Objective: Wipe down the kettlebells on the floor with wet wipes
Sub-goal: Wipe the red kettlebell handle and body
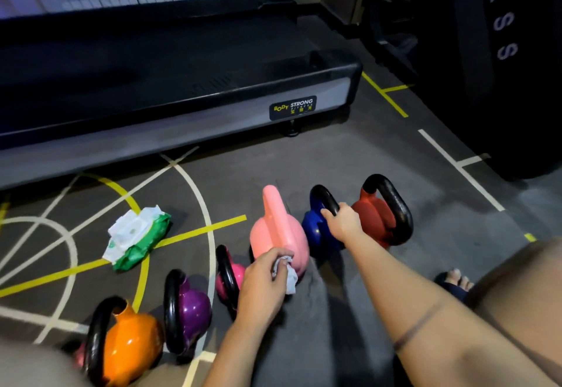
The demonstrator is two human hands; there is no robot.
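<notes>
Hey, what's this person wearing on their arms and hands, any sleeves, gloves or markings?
Both forearms are bare: no sleeves, gloves, watch or rings show on the left hand or right hand. A thin dark band crosses the right forearm; whether tattoo or strap is unclear.

Gleamed glossy and smooth across orange kettlebell (133, 344), purple kettlebell (194, 310) and blue kettlebell (316, 228), highlights sharp on the coating. Looked satin rather than shiny on pale pink kettlebell (273, 234). Lay limp and crumpled as thin white cloth-like wet wipe (290, 277). Crinkled as shiny green plastic film round wipes pack (137, 234) on matt, fine-grained dark floor (365, 158).
</notes>
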